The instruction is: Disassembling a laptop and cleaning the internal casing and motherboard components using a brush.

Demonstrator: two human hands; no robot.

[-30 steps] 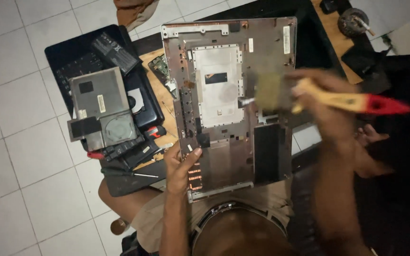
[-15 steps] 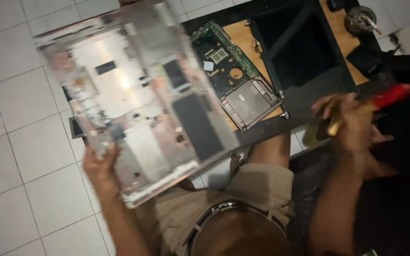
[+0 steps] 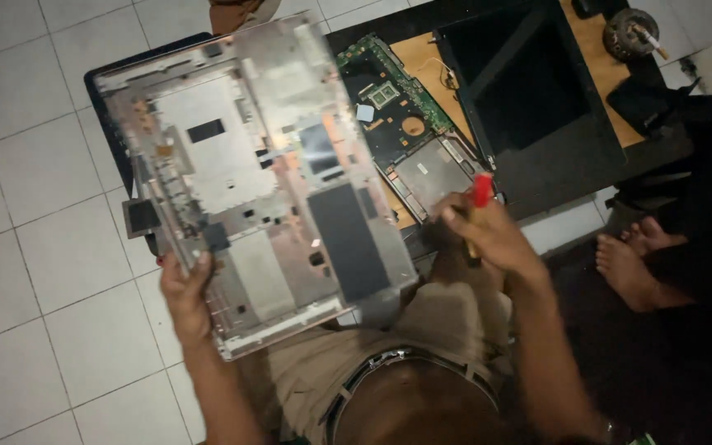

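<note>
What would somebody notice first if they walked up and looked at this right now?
Probably the big silver laptop shell, held up at a tilt over the white tiled floor by the left hand gripping its lower edge. Next, the right hand at centre holds a red-handled tool, just below a bare green circuit board lying on a low wooden board.

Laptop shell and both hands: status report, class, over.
Left hand grips silver laptop shell by its edge, raised and tilted. Right hand shut on red-handled brush, over green circuit board. Nothing between them.
</note>
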